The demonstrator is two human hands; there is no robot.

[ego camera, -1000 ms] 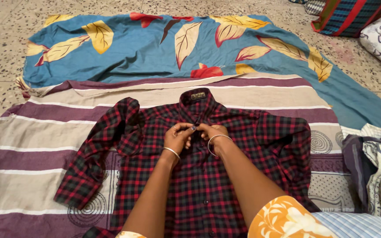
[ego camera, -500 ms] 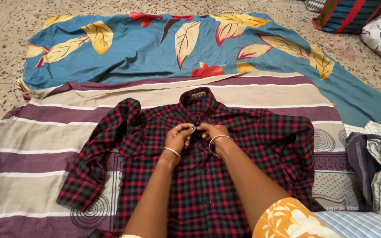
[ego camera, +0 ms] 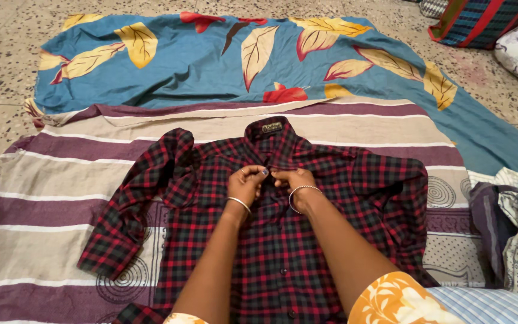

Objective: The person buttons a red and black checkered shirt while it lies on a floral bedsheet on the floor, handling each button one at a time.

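A red, black and dark green checked shirt (ego camera: 271,240) lies flat and face up on a striped purple and beige sheet (ego camera: 55,198), collar pointing away from the person. Its front is closed down the middle with dark buttons, and both hands pinch the placket just below the collar. One sleeve is folded up and bunched beside the chest; the other lies spread out sideways.

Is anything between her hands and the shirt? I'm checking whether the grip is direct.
Nothing visible: the left hand and right hand pinch the plaid shirt directly at its front, just below the collar.
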